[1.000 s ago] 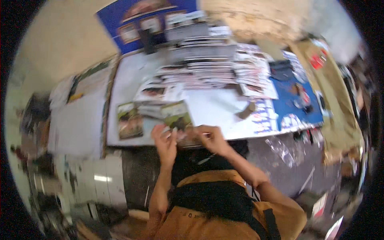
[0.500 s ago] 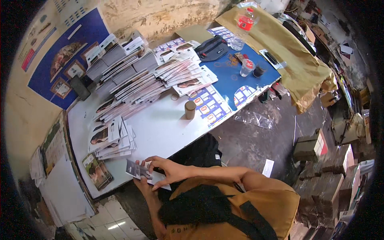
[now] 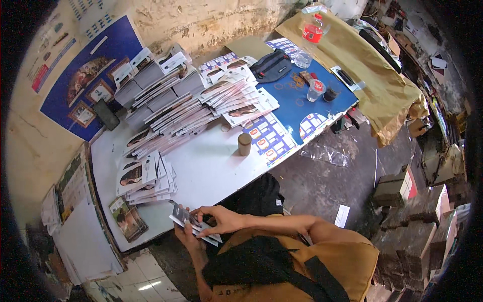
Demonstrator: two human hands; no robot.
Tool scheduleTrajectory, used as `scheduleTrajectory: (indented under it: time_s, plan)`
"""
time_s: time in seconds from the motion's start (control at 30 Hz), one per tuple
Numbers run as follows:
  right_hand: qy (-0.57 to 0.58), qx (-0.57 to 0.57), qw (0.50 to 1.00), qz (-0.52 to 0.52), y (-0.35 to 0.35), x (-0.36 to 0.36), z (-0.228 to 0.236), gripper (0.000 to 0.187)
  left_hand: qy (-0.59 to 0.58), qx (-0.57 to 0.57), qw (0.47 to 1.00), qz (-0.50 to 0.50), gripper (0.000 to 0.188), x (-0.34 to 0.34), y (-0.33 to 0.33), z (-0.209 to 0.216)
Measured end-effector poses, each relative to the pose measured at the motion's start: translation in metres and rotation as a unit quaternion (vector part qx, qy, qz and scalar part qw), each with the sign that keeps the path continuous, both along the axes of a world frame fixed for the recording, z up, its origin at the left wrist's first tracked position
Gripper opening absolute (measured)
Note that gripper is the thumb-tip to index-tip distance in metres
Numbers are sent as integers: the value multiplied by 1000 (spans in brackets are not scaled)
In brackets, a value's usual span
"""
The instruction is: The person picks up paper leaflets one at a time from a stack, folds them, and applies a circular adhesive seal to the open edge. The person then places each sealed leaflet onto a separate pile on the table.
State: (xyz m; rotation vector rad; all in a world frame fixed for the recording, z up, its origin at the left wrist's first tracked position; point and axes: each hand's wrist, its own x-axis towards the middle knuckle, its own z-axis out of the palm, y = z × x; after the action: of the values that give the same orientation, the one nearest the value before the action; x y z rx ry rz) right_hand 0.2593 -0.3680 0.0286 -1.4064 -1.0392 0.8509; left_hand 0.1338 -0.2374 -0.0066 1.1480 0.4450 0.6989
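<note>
One dark-and-white booklet [image 3: 179,215] is now in the person's hands at the lower centre of the frame, just off the near edge of the white table [image 3: 201,176]. A second ago the hands were over a green-fronted piece at that edge, in a blurred view; whether this is the same piece, turned or opened, cannot be told. Since half a second ago the hands have hardly shifted, but the broad white flap under the right hand [image 3: 221,221] has narrowed, and several pale edges show along the booklet's lower side. That suggests its leaves are being worked by the fingers, with the handling not yet finished.

The left hand [image 3: 192,241] has its fingers curled closed around the booklet's lower left side and appears to bear it. The right hand lies over the other side, thumb and forefinger bowed apart with a gap between them, tips at the booklet; whether they pinch a leaf cannot be told.

The table's contents keep their arrangement: the green-covered booklet [image 3: 128,219] at lower left, a pile of white-covered booklets [image 3: 143,176] just above it, long rows of stacked booklets [image 3: 186,108] toward upper centre, and a brown cylinder [image 3: 244,145] standing upright near the middle.
</note>
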Motion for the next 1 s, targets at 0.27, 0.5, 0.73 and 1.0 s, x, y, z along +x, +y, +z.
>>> scheduleTrajectory:
  time_s: [0.27,0.5,0.73,1.0]
  plan:
    - [127,-71,988,-44,-1,16,14,26,17,-147,988,34,44,-2,17,4]
    - [102,-35,990,-93,9,22,9,22,7,-164,986,10,49,-10,20,19]
    - [24,-40,994,-100,-6,4,-10,25,108,-54,991,-60,82,12,-10,-16]
    - [-29,-38,983,-178,-17,87,-57,15,-61,168,975,-131,89,37,37,36]
